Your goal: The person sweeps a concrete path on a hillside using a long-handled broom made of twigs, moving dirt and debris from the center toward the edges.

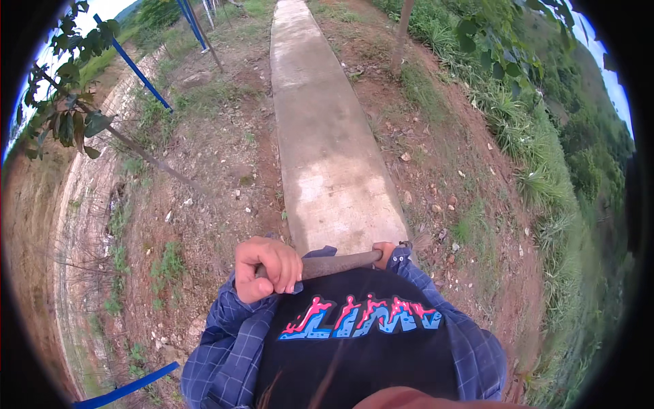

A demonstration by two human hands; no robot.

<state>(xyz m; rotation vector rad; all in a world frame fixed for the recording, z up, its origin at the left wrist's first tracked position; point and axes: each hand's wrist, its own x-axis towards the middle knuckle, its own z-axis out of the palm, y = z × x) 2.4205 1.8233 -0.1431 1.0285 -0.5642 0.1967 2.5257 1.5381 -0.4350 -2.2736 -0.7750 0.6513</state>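
Observation:
Across the front of my black shirt lies a long grey-brown tool that looks like a machete, broader toward the left and narrowing to a collar on the right. Curled fingers of my left hand wrap its left end. My right hand is closed round the narrow end, partly hidden by the blue checked cuff. A small dark end piece sticks out past that hand. Both forearms wear blue checked sleeves.
A concrete path runs straight ahead, bordered by stony soil. Thin posts and blue poles stand along the sides. Leafy branches hang at the upper left. Dense plants cover the right slope.

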